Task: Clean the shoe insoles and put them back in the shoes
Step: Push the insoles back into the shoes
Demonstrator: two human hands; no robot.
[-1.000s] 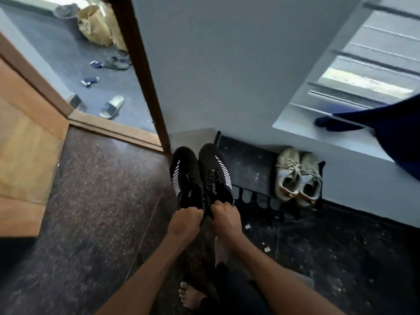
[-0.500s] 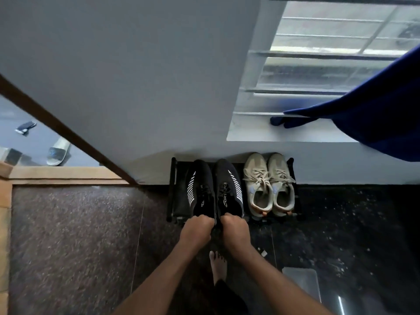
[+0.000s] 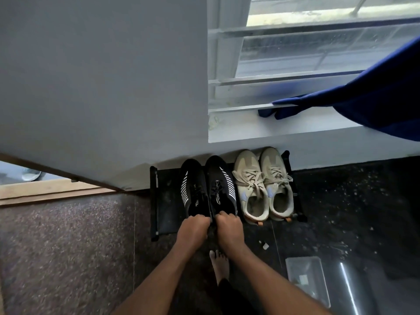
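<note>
The left hand [image 3: 194,228] grips the heel of the left black shoe [image 3: 193,189] & the right hand [image 3: 228,226] grips the right black shoe [image 3: 219,187]. Fingers look curled tight, maybe inside. Both sit on the rack [image 3: 163,201] beside tan shoes [image 3: 263,189].

The person's left hand [image 3: 193,230] and right hand [image 3: 230,231] are bare, forearms unsleeved. At six o'clock, a bare foot [image 3: 219,264] emerges from a dark trouser leg [image 3: 229,296].
</note>
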